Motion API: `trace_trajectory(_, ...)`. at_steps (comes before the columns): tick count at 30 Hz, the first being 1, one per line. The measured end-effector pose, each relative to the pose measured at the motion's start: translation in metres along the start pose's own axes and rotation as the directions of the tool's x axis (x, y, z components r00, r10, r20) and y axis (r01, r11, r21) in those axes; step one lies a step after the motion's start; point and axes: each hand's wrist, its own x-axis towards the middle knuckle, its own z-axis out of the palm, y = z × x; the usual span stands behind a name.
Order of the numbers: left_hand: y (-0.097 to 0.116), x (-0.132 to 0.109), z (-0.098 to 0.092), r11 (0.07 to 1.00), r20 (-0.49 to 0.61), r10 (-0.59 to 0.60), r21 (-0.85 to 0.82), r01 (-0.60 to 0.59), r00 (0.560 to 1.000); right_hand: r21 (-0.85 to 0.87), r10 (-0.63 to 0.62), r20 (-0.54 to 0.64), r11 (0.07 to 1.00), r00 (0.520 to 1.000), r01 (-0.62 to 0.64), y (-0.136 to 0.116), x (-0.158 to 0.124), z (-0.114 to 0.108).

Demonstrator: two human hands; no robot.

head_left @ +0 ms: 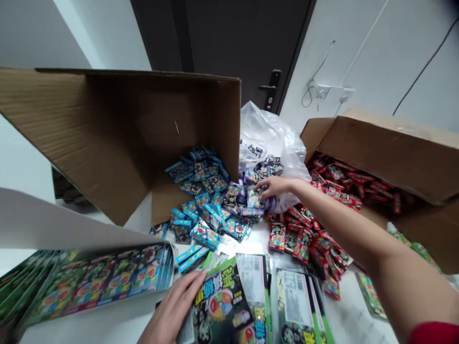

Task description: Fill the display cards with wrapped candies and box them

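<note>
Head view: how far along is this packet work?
Done-looking: blue packets lie in one cardboard box, red packets in another box. In hand: the right hand touches a small packet; the left hand rests on a large green printed packet. Remaining: loose red packets, and mixed packets by a clear plastic bag.

L hand [172,308] on green-black glossy printed packet [218,301]; R hand [274,187] grabbing small purple foil sachet [254,198] by clear plastic bag [268,134], btwn brown cardboard box [125,129] w/ blue sachets [201,179] & red sachets [340,174].
</note>
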Motion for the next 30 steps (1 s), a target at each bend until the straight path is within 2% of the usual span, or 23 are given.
trace_trajectory(3,0.004,0.001,0.0,1.0,0.015,0.015,0.018,-0.016,1.0,-0.027,-0.099,-0.014,0.995,0.995,0.099,-0.01,-0.038,0.048)
trace_trajectory(5,0.005,0.001,-0.001,0.999,0.022,0.037,0.014,-0.037,0.999,-0.036,-0.096,-0.085,0.995,0.992,0.094,-0.011,-0.061,0.075)
trace_trajectory(7,0.006,0.0,-0.002,0.999,0.031,0.042,-0.003,-0.042,0.999,-0.022,-0.042,-0.16,0.999,0.986,0.039,-0.008,-0.077,0.088)
trace_trajectory(10,0.01,0.001,-0.006,0.999,0.056,0.032,-0.032,-0.03,0.998,-0.004,0.032,-0.221,0.999,0.975,-0.034,-0.001,-0.091,0.088)
trace_trajectory(14,0.021,0.004,-0.01,0.997,0.059,0.047,-0.069,-0.043,0.997,-0.058,0.051,-0.209,0.996,0.977,-0.065,-0.005,-0.094,0.08)
trace_trajectory(19,0.035,0.001,-0.006,0.994,0.08,0.064,-0.092,-0.056,0.995,-0.18,0.051,-0.134,0.981,0.99,-0.075,-0.034,-0.077,0.087)
trace_trajectory(24,0.041,-0.008,-0.001,0.995,0.078,0.074,-0.073,-0.068,0.994,-0.245,0.175,-0.043,0.953,0.984,-0.18,-0.054,-0.054,0.085)
trace_trajectory(27,0.04,-0.014,-0.002,0.997,0.064,0.049,-0.071,-0.044,0.997,-0.244,0.201,-0.022,0.949,0.979,-0.201,-0.054,-0.057,0.081)
trace_trajectory(30,0.039,-0.017,-0.004,0.995,0.067,0.023,-0.095,-0.017,0.997,-0.192,0.202,-0.034,0.96,0.979,-0.205,-0.043,-0.072,0.085)
